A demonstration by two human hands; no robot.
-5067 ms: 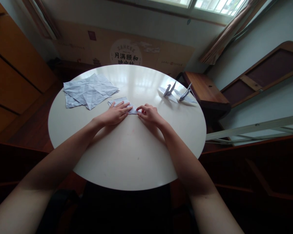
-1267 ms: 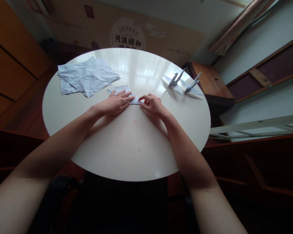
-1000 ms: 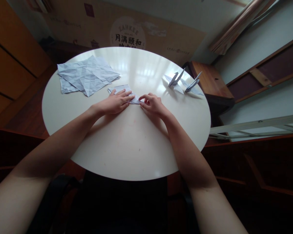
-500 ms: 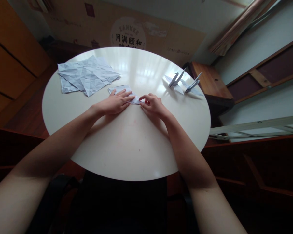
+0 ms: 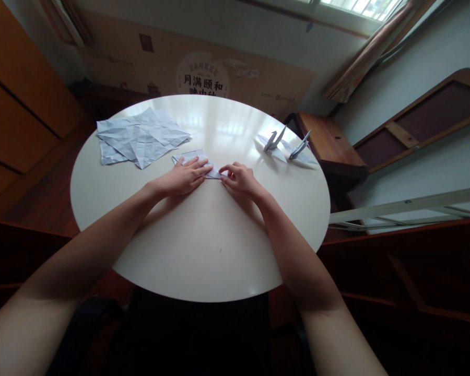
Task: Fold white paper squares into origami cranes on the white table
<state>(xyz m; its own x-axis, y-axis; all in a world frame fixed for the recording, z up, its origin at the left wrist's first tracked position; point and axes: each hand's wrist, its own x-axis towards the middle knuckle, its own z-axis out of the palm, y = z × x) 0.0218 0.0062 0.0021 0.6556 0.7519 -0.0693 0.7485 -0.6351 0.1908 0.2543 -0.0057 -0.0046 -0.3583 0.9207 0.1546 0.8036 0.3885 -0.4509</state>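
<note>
A folded sheet of paper (image 5: pixel 198 155) lies on the white table, partly hidden under my left hand (image 5: pixel 188 175). That hand is open, its fingers spread flat and pressing on the paper. At the paper's right corner, my right hand (image 5: pixel 238 178) is closed in a pinch, thumb and index finger on the tip. Two folded paper cranes (image 5: pixel 273 141) stand to the right, beyond my right hand. Over on the left, several creased sheets of paper (image 5: pixel 141 136) lie in a loose overlapping pile.
The oval white table (image 5: pixel 196 256) has a glossy top that reflects the window (image 5: pixel 360 9). A wooden cabinet (image 5: pixel 321 141) stands behind its right edge. A large printed cardboard panel (image 5: pixel 156 68) is at the back.
The camera has tilted up a little, so the table and everything on it sit lower in view. My hands keep nearly the same pose on the folded paper.
</note>
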